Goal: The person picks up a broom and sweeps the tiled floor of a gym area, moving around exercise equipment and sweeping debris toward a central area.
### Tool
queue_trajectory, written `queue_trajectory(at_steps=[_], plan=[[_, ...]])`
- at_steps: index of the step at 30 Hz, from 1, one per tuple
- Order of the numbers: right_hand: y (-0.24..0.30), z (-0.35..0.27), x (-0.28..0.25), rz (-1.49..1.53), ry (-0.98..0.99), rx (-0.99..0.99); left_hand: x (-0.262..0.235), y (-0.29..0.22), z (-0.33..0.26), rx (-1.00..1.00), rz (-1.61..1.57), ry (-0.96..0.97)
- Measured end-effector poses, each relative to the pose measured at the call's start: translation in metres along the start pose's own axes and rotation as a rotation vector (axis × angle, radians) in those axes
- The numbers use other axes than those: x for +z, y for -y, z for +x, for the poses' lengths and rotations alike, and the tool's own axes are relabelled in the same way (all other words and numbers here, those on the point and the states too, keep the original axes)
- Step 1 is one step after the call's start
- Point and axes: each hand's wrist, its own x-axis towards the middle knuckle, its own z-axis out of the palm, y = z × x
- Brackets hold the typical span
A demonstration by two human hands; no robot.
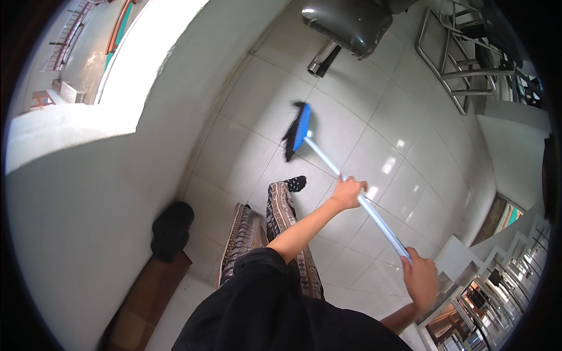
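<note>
A broom slants across the tiled floor (263,88), with a blue head (303,126), black bristles (291,139) and a pale blue handle (380,221). The bristles seem to touch the floor, a little ahead of my feet. Midway along the handle, my left hand (349,193) is closed around it. Closer to me and to the right, my right hand (421,279) grips the handle near its upper end. One foot in a black patterned sock (297,183) stands just behind the broom head.
A dark padded chair (348,26) with a chrome tube stands ahead. Metal chair frames (456,76) are at the far right. A pale wall (193,88) with a bright opening runs along my left. Beside it, a black object (172,231) sits by a brown board (146,301).
</note>
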Motion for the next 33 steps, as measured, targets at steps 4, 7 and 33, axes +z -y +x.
queue_trajectory(at_steps=[4, 7, 33], plan=[[-0.028, 0.023, -0.024, 0.273, -0.016, -0.056, -0.054, -0.021, 0.021, 0.060, 0.102, -0.134], [-0.011, 0.083, 0.010, 0.495, 0.040, -0.142, -0.081, 0.041, 0.014, 0.022, 0.015, -0.440], [0.025, 0.093, -0.035, 0.794, 0.045, 0.018, -0.205, 0.033, 0.089, 0.199, 0.343, 0.052]])
